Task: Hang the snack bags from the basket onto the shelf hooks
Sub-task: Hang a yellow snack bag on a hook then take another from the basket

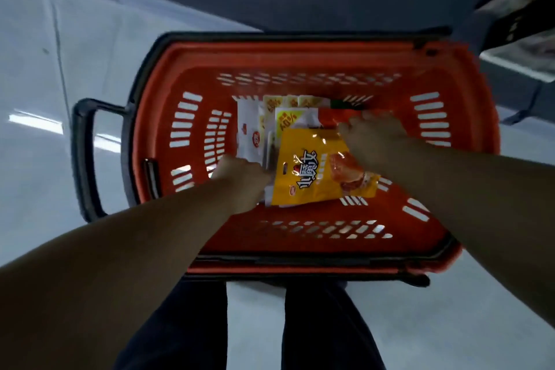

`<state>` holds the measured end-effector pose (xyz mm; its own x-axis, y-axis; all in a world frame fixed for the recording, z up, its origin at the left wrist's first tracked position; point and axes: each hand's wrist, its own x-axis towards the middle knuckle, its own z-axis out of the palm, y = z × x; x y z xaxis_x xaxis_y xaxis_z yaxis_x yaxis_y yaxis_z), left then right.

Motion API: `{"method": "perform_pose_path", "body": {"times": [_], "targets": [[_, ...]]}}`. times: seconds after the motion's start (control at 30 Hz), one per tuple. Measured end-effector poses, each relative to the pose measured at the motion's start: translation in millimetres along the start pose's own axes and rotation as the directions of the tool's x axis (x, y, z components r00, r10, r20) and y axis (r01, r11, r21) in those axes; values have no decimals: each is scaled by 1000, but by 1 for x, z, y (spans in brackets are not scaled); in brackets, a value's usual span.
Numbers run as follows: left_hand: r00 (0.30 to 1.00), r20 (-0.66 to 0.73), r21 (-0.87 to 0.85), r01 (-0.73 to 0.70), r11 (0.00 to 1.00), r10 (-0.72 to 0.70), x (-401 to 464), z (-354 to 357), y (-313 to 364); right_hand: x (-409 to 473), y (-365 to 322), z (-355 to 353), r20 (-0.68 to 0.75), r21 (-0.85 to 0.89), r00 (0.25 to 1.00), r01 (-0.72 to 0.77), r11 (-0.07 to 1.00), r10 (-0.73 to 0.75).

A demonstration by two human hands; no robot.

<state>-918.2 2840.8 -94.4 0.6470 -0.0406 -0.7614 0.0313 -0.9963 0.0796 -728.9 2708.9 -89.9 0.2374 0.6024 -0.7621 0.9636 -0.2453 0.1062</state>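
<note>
two hands down in the basket, gathering bags

far left, the dark pull handle sticks out from the red basket, which sits on the pale floor just ahead of the person's legs. moving in, the left hand reaches to the near left edge of the pile; its fingers look curled at the edge of the yellow bag and the white packets beside it, probably to steady or lift them, though the blur hides the fingertips, so i cannot tell exactly what it grasps. the white bags lie flat on the basket bottom, partly under the yellow one, with more fanned out behind. further right, the right hand rests over the far corner of the yellow bag and an orange-red bag, fingers bent down onto them; whether it pinches one is not clear. all the snacks are in the basket, none hung yet. far right, a dim shelf edge shows; no hooks can be made out.
</note>
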Motion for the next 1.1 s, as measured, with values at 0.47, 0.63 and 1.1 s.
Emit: {"method": "perform_pose_path", "body": {"times": [0.47, 0.63, 1.1], "targets": [[960, 270, -945, 279, 173, -73, 4, 7, -7, -4, 8, 24, -129, 808, 988, 53, 587, 88], [958, 277, -961, 276, 22, 79, 1, -27, -22, -34, 25, 20, -36, 968, 964, -32, 250, 263], [929, 20, -997, 48, 68, -369, -5, -103, -33, -67, 5, -18, 208, 883, 920, -31, -468, 332]]}}
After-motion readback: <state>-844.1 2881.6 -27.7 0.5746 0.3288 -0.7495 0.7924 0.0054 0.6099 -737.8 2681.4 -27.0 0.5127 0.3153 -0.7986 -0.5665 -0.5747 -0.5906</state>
